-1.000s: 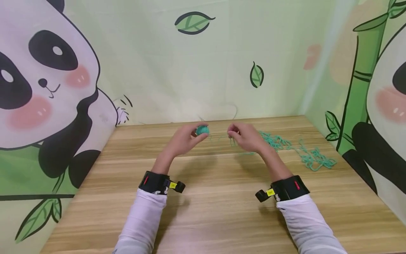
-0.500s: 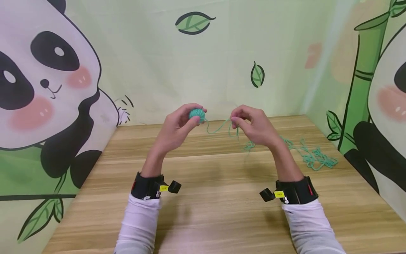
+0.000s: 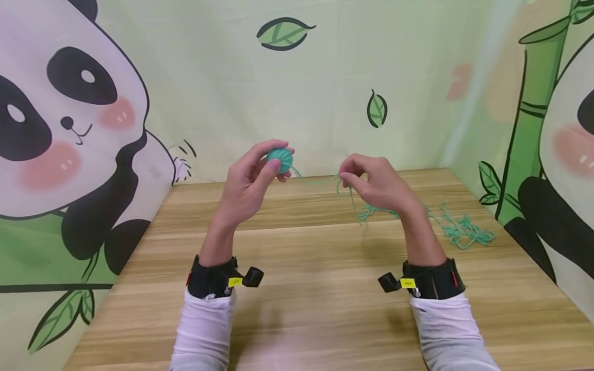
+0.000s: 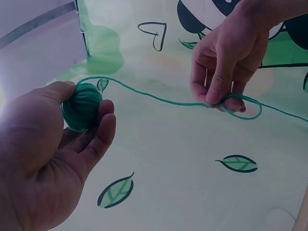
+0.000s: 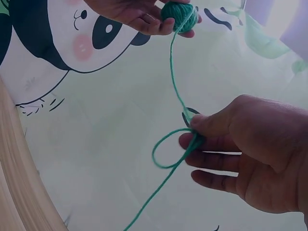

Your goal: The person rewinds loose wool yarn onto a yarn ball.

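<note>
A small ball of teal yarn (image 3: 280, 161) is held between the thumb and fingers of my left hand (image 3: 246, 190), raised over the back of the table. From the ball a single strand (image 4: 159, 99) runs across to my right hand (image 3: 378, 183), slightly slack. Thumb and forefinger of the right hand pinch that strand, and a small loop (image 5: 163, 149) sticks out beside the fingertips in the right wrist view. Below the pinch the yarn trails down toward loose yarn (image 3: 464, 232) on the table, partly hidden behind the right forearm.
The wooden table (image 3: 306, 309) reaches back to a cloth backdrop (image 3: 325, 77) printed with pandas and leaves. Loose tangled yarn lies at the right rear of the tabletop. Black wrist bands with small cameras sit on both wrists.
Both hands have risen off the table's back area. The left hand with the yarn ball has moved left and up, widening the gap; the strand between the hands has lengthened.
</note>
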The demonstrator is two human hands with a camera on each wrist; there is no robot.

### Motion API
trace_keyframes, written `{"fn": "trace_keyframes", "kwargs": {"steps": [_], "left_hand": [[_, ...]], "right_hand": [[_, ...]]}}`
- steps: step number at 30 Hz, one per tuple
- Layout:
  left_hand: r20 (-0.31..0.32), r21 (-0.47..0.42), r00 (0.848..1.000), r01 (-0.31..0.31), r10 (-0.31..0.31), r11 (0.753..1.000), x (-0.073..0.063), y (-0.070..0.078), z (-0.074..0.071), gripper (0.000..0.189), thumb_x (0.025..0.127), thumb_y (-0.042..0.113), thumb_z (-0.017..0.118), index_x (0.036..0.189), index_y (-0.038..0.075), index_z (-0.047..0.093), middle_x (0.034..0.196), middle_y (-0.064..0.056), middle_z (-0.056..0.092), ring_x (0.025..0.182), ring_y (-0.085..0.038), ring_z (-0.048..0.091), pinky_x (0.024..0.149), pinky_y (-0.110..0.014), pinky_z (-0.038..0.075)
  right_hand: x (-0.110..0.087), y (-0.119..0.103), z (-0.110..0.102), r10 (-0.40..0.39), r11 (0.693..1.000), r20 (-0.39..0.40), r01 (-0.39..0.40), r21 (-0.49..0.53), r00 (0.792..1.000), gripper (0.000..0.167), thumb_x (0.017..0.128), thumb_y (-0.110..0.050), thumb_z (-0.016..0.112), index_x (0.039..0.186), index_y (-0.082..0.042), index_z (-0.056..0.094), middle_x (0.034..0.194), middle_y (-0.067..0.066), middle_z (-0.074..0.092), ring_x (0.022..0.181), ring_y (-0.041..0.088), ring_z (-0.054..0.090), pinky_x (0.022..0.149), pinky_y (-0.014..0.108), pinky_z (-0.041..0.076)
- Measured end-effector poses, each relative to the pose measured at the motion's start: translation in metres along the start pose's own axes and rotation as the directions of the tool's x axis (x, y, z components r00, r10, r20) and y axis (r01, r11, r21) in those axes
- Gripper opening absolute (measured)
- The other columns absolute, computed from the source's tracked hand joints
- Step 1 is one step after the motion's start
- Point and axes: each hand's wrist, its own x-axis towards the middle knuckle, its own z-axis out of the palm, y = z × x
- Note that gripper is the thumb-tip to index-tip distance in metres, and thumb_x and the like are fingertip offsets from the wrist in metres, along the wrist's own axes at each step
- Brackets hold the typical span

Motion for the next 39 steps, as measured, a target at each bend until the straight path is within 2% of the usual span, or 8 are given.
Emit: {"fn": "trace_keyframes", "kwargs": {"steps": [7,16,21,24,26,29,33,39], "left_hand": [[0.002,0.104,1.000,-0.016,0.016,0.994,0.000,0.005,0.003,0.034,0.114,-0.001,0.060,0.147,-0.009,0.062,0.122,-0.027,0.075,0.091,-0.008,0.073,0.081,-0.020,0.067],[-0.019,0.164,0.999,-0.032,0.036,0.986,-0.001,0.006,0.005,0.034,0.112,-0.001,0.064,0.146,-0.006,0.064,0.102,-0.020,0.072,0.083,-0.008,0.068,0.075,-0.018,0.062],[-0.031,0.188,0.999,-0.027,0.033,0.982,-0.002,0.007,0.004,0.033,0.113,0.006,0.066,0.145,-0.004,0.064,0.100,-0.018,0.070,0.082,-0.008,0.066,0.072,-0.015,0.059],[-0.036,0.179,0.999,-0.017,0.024,0.984,-0.002,0.008,0.004,0.032,0.115,0.010,0.065,0.144,-0.004,0.065,0.100,-0.019,0.070,0.081,-0.008,0.065,0.071,-0.016,0.058],[-0.036,0.166,0.999,-0.010,0.016,0.986,-0.002,0.007,0.004,0.032,0.116,0.011,0.064,0.144,-0.003,0.065,0.102,-0.018,0.071,0.080,-0.009,0.064,0.071,-0.017,0.058],[-0.028,0.148,0.999,-0.020,0.024,0.989,-0.001,0.006,0.003,0.037,0.119,0.025,0.060,0.141,-0.004,0.066,0.104,-0.018,0.071,0.079,-0.010,0.064,0.071,-0.019,0.057],[-0.014,0.100,1.000,-0.021,0.022,0.995,0.000,0.005,0.002,0.054,0.117,0.044,0.058,0.139,-0.005,0.067,0.105,-0.011,0.071,0.082,-0.010,0.068,0.075,-0.021,0.059],[0.036,-0.018,0.999,0.017,-0.016,1.000,-0.002,0.009,0.001,0.040,0.109,0.006,0.074,0.145,-0.006,0.063,0.118,0.000,0.070,0.088,-0.015,0.066,0.076,-0.021,0.060]], "right_hand": [[0.005,-0.013,0.012,-0.041,0.999,0.072,0.040,0.005,0.997,0.017,0.114,-0.015,0.067,0.121,-0.006,0.080,0.111,0.008,0.083,0.104,0.024,0.074,0.087,0.037,0.060],[0.012,-0.048,0.035,-0.129,0.928,0.026,0.111,0.357,0.991,0.025,0.112,-0.014,0.066,0.131,-0.004,0.078,0.129,0.013,0.082,0.125,0.026,0.076,0.115,0.048,0.063],[0.017,-0.066,0.044,-0.132,0.910,-0.002,0.122,0.396,0.991,0.021,0.106,-0.015,0.074,0.123,-0.003,0.080,0.118,0.011,0.084,0.115,0.022,0.078,0.114,0.050,0.064],[0.018,-0.073,0.049,-0.124,0.917,-0.028,0.125,0.380,0.992,0.014,0.104,-0.012,0.079,0.114,-0.003,0.080,0.105,0.010,0.084,0.102,0.021,0.079,0.108,0.043,0.066],[0.017,-0.074,0.051,-0.119,0.910,-0.038,0.125,0.395,0.992,0.009,0.105,-0.008,0.078,0.111,-0.001,0.079,0.096,0.011,0.083,0.089,0.021,0.079,0.091,0.032,0.065],[0.014,-0.072,0.052,-0.138,0.879,-0.047,0.144,0.455,0.989,0.007,0.108,-0.002,0.072,0.110,0.001,0.077,0.085,0.013,0.080,0.074,0.021,0.075,0.063,0.023,0.051],[0.012,-0.067,0.050,-0.190,0.833,-0.066,0.196,0.518,0.980,0.008,0.109,0.002,0.067,0.110,0.004,0.075,0.079,0.009,0.073,0.061,0.020,0.069,0.050,0.026,0.047],[0.010,-0.065,0.044,-0.210,0.824,-0.128,0.246,0.510,0.969,0.009,0.109,0.001,0.067,0.109,0.004,0.076,0.080,-0.004,0.069,0.051,0.017,0.051,0.045,0.025,0.040]]}}
